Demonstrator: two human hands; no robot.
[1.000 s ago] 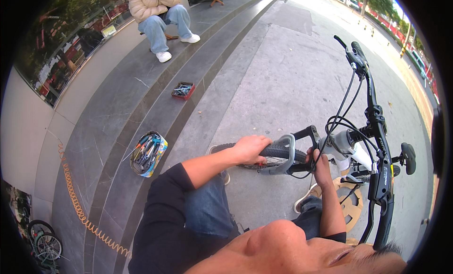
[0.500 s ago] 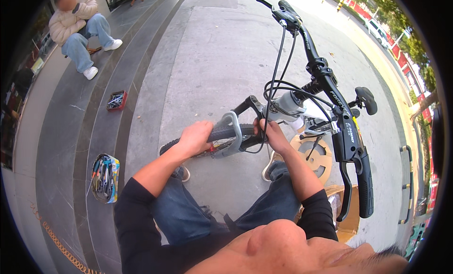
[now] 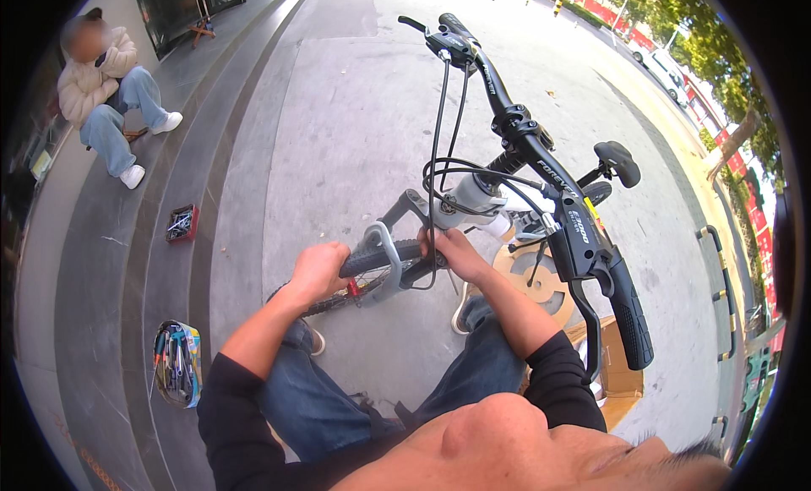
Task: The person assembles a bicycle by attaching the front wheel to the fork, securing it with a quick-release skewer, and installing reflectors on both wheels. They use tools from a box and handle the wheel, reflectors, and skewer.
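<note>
Before me is a bicycle with a black front tyre (image 3: 363,260) seated between the arms of a grey suspension fork (image 3: 390,275). My left hand (image 3: 321,270) is closed over the tyre on the left side of the fork's arch. On the other side of the arch, my right hand (image 3: 456,254) has its fingers curled round the tyre, close to the fork crown; the fingertips are partly hidden. A small red part (image 3: 353,288) shows by the spokes below my left hand. Black cables (image 3: 473,171) loop down from the handlebar (image 3: 528,140) near my right hand.
A tin of hand tools (image 3: 177,364) and a red box of small metal parts (image 3: 181,224) stand on the steps at left. A person (image 3: 106,90) sits farther up. Cardboard discs (image 3: 532,275) and an open carton (image 3: 621,373) lie beside the bicycle at right.
The whole view has shifted, so the bicycle and both hands sit farther left in the picture. Both hands keep about the same places on the tyre beside the fork.
</note>
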